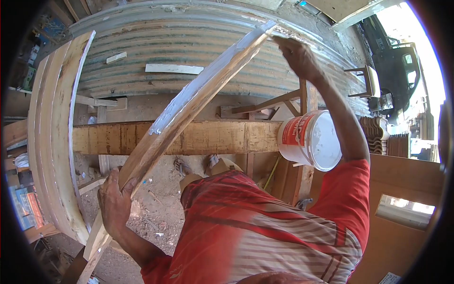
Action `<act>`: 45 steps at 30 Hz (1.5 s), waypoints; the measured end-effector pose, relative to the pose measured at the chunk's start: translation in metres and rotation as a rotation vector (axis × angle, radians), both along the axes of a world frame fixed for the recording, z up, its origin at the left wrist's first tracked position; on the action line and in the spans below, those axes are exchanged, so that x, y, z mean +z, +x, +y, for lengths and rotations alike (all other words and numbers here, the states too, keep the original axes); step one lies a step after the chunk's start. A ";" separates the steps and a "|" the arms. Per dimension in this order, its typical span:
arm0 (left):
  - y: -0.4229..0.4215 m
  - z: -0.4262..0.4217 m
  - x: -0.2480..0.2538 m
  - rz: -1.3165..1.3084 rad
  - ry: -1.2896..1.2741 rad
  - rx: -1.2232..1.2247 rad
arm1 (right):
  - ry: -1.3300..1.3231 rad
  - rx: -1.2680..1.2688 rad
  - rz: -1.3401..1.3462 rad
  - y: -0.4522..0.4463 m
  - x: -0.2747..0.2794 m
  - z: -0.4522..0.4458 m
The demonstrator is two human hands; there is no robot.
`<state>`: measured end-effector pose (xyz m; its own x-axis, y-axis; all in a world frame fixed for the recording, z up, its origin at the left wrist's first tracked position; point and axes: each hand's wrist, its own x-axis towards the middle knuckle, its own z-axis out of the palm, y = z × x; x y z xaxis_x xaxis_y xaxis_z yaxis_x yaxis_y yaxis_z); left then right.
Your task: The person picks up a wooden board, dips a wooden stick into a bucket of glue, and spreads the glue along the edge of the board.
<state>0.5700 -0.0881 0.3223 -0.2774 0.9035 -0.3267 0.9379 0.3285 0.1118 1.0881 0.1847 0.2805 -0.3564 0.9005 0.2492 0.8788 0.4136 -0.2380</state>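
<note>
A long wooden plank (189,111) slants across the view, with a pale grey-white coating over the far part of one face and bare wood towards the near end. My left hand (116,201) is closed around its near part. At the far tip, my right hand (298,57) has its fingers bent together over the plank's end; what they hold, if anything, is hidden. Beneath the plank runs a thick wooden beam (213,137). A white bucket (326,142) with a red label sits at the beam's right end, beside my right arm.
Several boards (54,137) with white-smeared edges rest across the beam's left end. Corrugated sheets (127,78) lie behind, with a white strip (174,69) on them. A stool (371,81) and a vehicle (402,71) stand at the far right. A wooden panel (406,180) is at right.
</note>
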 end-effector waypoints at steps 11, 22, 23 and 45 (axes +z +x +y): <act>0.002 0.005 0.004 -0.012 -0.034 0.011 | 0.041 -0.131 0.048 0.026 0.010 0.021; -0.003 0.006 -0.001 -0.027 -0.027 -0.007 | 0.101 -0.089 0.015 0.046 0.001 0.041; -0.002 0.007 0.000 -0.015 -0.032 -0.008 | 0.085 -0.103 0.014 0.050 -0.002 0.045; -0.004 0.011 0.005 -0.112 -0.059 -0.009 | 0.057 0.235 0.055 -0.081 0.010 -0.072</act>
